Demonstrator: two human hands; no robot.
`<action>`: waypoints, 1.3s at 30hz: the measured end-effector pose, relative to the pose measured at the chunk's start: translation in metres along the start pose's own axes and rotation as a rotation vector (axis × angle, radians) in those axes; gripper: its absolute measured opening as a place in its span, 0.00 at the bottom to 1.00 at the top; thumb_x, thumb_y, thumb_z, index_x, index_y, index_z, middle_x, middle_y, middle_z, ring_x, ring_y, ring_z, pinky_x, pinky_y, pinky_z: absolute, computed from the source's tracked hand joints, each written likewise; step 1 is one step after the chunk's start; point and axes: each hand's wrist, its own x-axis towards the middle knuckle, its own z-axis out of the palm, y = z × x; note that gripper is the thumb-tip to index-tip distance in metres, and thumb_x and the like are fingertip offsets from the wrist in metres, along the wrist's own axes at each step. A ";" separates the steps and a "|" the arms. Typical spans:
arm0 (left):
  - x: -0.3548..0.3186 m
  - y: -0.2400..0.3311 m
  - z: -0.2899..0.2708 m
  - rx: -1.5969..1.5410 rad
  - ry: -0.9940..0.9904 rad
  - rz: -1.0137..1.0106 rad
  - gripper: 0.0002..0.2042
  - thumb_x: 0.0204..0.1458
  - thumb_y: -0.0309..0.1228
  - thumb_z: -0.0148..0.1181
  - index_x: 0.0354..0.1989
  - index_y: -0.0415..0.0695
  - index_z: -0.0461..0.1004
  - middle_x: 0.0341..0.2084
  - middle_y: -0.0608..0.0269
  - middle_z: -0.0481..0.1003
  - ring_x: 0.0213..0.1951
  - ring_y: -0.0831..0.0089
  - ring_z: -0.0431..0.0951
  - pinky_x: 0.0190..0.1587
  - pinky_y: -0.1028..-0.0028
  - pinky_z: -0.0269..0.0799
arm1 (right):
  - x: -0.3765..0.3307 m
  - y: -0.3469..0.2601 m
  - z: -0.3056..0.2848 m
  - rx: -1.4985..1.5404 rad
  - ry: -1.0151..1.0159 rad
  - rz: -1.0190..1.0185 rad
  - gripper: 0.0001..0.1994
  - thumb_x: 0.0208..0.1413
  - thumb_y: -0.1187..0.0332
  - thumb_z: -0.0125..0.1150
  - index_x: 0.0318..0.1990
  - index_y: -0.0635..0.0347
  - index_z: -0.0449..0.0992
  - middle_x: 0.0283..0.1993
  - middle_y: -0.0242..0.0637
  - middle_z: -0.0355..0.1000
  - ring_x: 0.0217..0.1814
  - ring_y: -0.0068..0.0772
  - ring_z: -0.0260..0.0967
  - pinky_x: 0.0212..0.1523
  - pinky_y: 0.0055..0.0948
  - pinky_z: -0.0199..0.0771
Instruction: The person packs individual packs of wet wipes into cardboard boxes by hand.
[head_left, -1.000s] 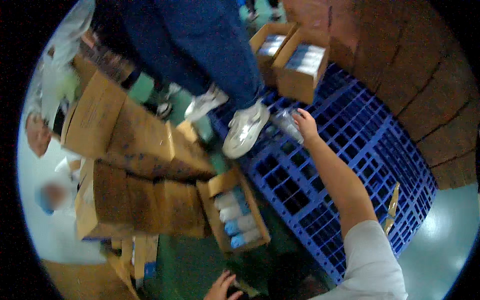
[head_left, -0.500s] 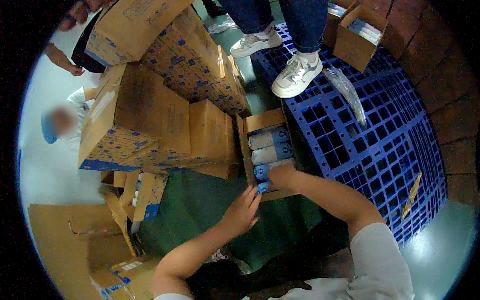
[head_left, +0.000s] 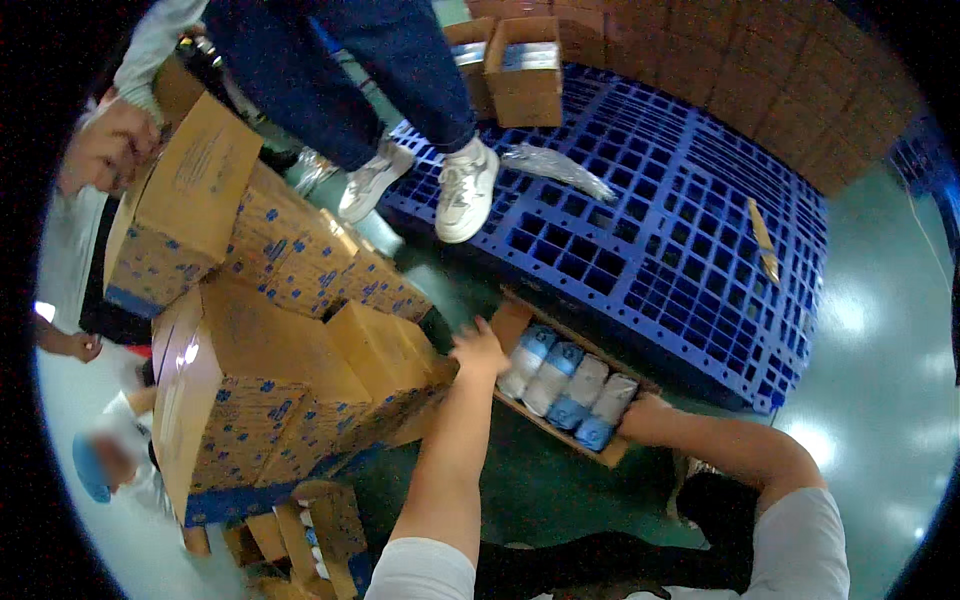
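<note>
In the head view, your open carton (head_left: pixel 548 428) of brown cardboard sits between the blue plastic pallet (head_left: pixel 640 262), a rigid lattice of square openings, and the stacked cartons (head_left: pixel 262 395) on the left, their flat faces printed with blue marks. It is a long rectangular box, its long axis slanting from upper left to lower right. Four rounded, plump packs (head_left: pixel 555 380) in pale, slightly shiny wrap lie side by side across it, each tilted up to the right; the left two point their blue ends up, the right two down. Your left hand (head_left: pixel 480 350), blurred, has its fingers spread by the upper-left end. Your right hand (head_left: pixel 648 420) meets the right end, fingertips hidden; you cannot tell whether it pinches anything.
</note>
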 end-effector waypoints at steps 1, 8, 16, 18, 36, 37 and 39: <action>-0.008 0.008 0.013 -0.081 -0.121 0.038 0.44 0.39 0.39 0.56 0.62 0.33 0.38 0.52 0.40 0.62 0.54 0.53 0.64 0.53 0.65 0.63 | -0.022 0.014 0.032 -0.101 0.059 0.088 0.05 0.41 0.68 0.54 0.25 0.49 0.77 0.27 0.30 0.73 0.38 0.36 0.71 0.37 0.39 0.69; -0.060 -0.024 0.109 -0.805 -0.684 0.150 0.26 0.44 0.36 0.47 0.55 0.43 0.57 0.43 0.48 0.69 0.40 0.56 0.73 0.39 0.64 0.72 | -0.113 0.050 0.021 -0.364 0.399 0.473 0.07 0.44 0.69 0.53 0.31 0.52 0.75 0.35 0.33 0.72 0.40 0.33 0.68 0.52 0.34 0.60; -0.142 -0.043 0.123 -1.180 -0.934 0.017 0.13 0.46 0.38 0.48 0.24 0.41 0.74 0.20 0.61 0.73 0.22 0.70 0.72 0.24 0.72 0.66 | 0.043 -0.051 -0.030 0.825 0.391 0.245 0.14 0.48 0.59 0.55 0.35 0.59 0.75 0.32 0.45 0.73 0.35 0.47 0.71 0.38 0.40 0.70; -0.147 -0.053 0.133 -1.179 -0.887 0.000 0.14 0.46 0.39 0.48 0.23 0.41 0.74 0.20 0.60 0.73 0.23 0.70 0.72 0.24 0.72 0.66 | 0.098 -0.071 -0.030 0.859 0.145 0.362 0.17 0.47 0.56 0.57 0.32 0.63 0.76 0.27 0.46 0.73 0.33 0.46 0.71 0.36 0.40 0.70; -0.196 -0.058 0.037 -2.047 -0.556 0.258 0.28 0.52 0.51 0.49 0.54 0.42 0.60 0.48 0.59 0.67 0.49 0.68 0.67 0.52 0.65 0.62 | -0.022 -0.073 -0.139 1.451 0.282 -0.300 0.13 0.53 0.61 0.56 0.26 0.62 0.70 0.26 0.28 0.65 0.29 0.18 0.59 0.30 0.20 0.60; -0.201 -0.052 0.024 -2.046 -0.394 0.237 0.26 0.52 0.48 0.51 0.53 0.42 0.61 0.47 0.60 0.67 0.48 0.69 0.68 0.51 0.67 0.63 | -0.019 -0.073 -0.136 1.341 0.497 -0.252 0.12 0.54 0.61 0.56 0.29 0.62 0.70 0.30 0.30 0.65 0.32 0.18 0.59 0.33 0.21 0.61; -0.206 -0.038 0.010 -2.027 -0.072 0.187 0.24 0.51 0.43 0.55 0.52 0.41 0.62 0.44 0.61 0.69 0.47 0.71 0.69 0.50 0.69 0.64 | -0.002 -0.074 -0.126 1.098 0.904 -0.153 0.13 0.54 0.60 0.55 0.37 0.63 0.69 0.36 0.33 0.65 0.37 0.20 0.59 0.37 0.23 0.62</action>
